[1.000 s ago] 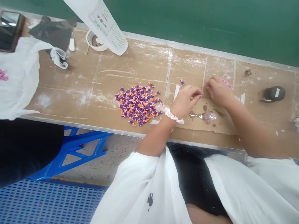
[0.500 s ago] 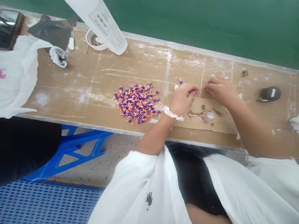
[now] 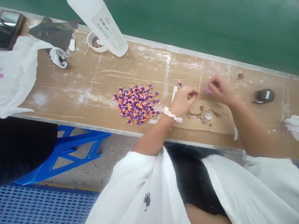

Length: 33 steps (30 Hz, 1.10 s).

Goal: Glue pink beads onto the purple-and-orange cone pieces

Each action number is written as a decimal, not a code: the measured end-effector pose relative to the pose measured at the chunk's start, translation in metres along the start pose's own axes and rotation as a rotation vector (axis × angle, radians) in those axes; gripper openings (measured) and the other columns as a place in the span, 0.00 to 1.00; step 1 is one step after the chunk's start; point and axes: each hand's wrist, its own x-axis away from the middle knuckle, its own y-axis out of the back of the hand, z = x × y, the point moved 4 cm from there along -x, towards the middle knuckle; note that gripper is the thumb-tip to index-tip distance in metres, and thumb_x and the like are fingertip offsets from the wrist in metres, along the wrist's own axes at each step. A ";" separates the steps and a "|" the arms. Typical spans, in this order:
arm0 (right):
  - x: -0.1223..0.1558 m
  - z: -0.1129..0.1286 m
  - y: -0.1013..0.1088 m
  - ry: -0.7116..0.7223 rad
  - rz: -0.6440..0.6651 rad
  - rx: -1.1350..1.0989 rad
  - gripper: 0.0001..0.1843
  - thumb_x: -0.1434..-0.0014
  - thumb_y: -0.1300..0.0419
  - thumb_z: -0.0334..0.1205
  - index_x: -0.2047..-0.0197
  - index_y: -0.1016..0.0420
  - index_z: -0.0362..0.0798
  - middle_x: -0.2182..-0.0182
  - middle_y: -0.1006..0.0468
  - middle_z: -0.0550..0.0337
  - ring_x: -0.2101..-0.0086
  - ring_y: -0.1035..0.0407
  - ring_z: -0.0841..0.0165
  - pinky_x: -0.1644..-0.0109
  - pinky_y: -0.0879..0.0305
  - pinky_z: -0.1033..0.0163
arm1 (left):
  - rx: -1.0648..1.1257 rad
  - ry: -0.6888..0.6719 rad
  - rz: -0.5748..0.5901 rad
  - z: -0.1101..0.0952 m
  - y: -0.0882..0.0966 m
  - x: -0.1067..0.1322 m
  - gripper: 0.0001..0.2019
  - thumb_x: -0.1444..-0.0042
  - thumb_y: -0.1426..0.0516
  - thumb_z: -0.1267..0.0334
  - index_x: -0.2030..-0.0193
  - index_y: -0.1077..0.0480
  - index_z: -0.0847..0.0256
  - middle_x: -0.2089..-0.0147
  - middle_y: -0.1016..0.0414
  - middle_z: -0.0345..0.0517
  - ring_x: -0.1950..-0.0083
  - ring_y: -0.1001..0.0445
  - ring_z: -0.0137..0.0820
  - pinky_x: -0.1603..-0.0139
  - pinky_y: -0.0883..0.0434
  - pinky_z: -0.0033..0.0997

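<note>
Right hand point(image 3: 221, 90) shifted right, uncovering pink beads point(image 3: 206, 90) on table point(image 3: 140, 70), so likely easier to reach. Its fingers curled; left hand point(image 3: 182, 100) fingertips nearly together; can't tell if either holds anything.

A blue stool point(image 3: 58, 144) stands well apart from a tape roll point(image 3: 100, 49).

Figure pile point(image 3: 137, 105) on table point(image 3: 70, 81), left of my left hand point(image 3: 183, 99). Lone figure point(image 3: 180, 83) just behind that hand, apart from pile. Bead heap point(image 3: 207, 89) between my hands, partly hidden by right hand point(image 3: 223, 89). Wet blob point(image 3: 206, 116) on cardboard sheet point(image 3: 224, 127), nearer me than beads. Rounded object point(image 3: 265, 95) farther right. Tape roll point(image 3: 89, 41) behind pile, leftward; bottle point(image 3: 106, 29) overlaps it in view. Cloth point(image 3: 17, 73) far left.
</note>
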 end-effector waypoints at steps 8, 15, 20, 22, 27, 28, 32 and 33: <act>0.058 0.061 -0.003 -0.189 -0.162 -0.971 0.14 0.44 0.32 0.48 0.70 0.31 0.52 0.72 0.40 0.64 0.76 0.45 0.73 0.76 0.46 0.65 | 0.624 0.333 0.387 -0.010 -0.025 0.016 0.13 0.50 0.32 0.61 0.61 0.24 0.67 0.67 0.22 0.44 0.65 0.23 0.25 0.57 0.24 0.31; 0.081 0.066 -0.001 0.047 -0.267 -0.691 0.07 0.38 0.38 0.44 0.67 0.29 0.54 0.71 0.36 0.61 0.74 0.39 0.69 0.75 0.41 0.61 | 0.767 0.299 0.499 -0.017 -0.034 0.026 0.17 0.53 0.31 0.54 0.62 0.22 0.65 0.67 0.21 0.43 0.64 0.21 0.25 0.58 0.22 0.30; 0.093 0.069 0.000 0.129 -0.283 -0.494 0.01 0.36 0.41 0.39 0.62 0.29 0.54 0.68 0.31 0.59 0.69 0.33 0.67 0.69 0.35 0.60 | 0.740 0.303 0.526 -0.015 -0.038 0.030 0.18 0.51 0.32 0.51 0.61 0.23 0.64 0.66 0.21 0.43 0.65 0.21 0.25 0.61 0.22 0.30; 0.097 0.071 0.001 0.160 -0.320 -0.385 0.00 0.36 0.41 0.39 0.61 0.29 0.54 0.67 0.31 0.59 0.67 0.32 0.66 0.66 0.33 0.58 | 0.731 0.315 0.531 -0.014 -0.039 0.032 0.20 0.52 0.32 0.50 0.62 0.23 0.65 0.65 0.21 0.44 0.65 0.21 0.25 0.61 0.22 0.30; 0.102 0.074 0.002 0.256 -0.369 -0.213 0.02 0.37 0.40 0.39 0.60 0.29 0.56 0.67 0.30 0.60 0.70 0.33 0.67 0.68 0.35 0.58 | 0.769 0.333 0.563 -0.018 -0.040 0.035 0.19 0.53 0.31 0.51 0.64 0.25 0.66 0.64 0.22 0.43 0.66 0.22 0.24 0.61 0.21 0.29; 0.103 0.075 0.003 0.273 -0.374 -0.197 0.03 0.37 0.39 0.38 0.59 0.28 0.56 0.67 0.30 0.60 0.70 0.32 0.67 0.68 0.34 0.58 | 0.781 0.331 0.575 -0.019 -0.040 0.035 0.19 0.53 0.31 0.52 0.64 0.25 0.66 0.64 0.22 0.43 0.66 0.22 0.24 0.61 0.21 0.29; 0.106 0.077 0.005 0.328 -0.431 -0.154 0.11 0.40 0.37 0.34 0.55 0.26 0.57 0.66 0.28 0.58 0.68 0.31 0.66 0.68 0.33 0.58 | 0.790 0.283 0.577 -0.024 -0.037 0.035 0.16 0.51 0.32 0.54 0.65 0.26 0.66 0.64 0.24 0.41 0.66 0.22 0.23 0.61 0.21 0.29; 0.107 0.077 0.005 0.332 -0.445 -0.148 0.12 0.40 0.36 0.34 0.54 0.25 0.57 0.66 0.28 0.58 0.68 0.30 0.66 0.68 0.33 0.58 | 0.776 0.260 0.568 -0.024 -0.036 0.035 0.16 0.50 0.32 0.54 0.65 0.27 0.66 0.64 0.24 0.41 0.66 0.22 0.23 0.61 0.21 0.29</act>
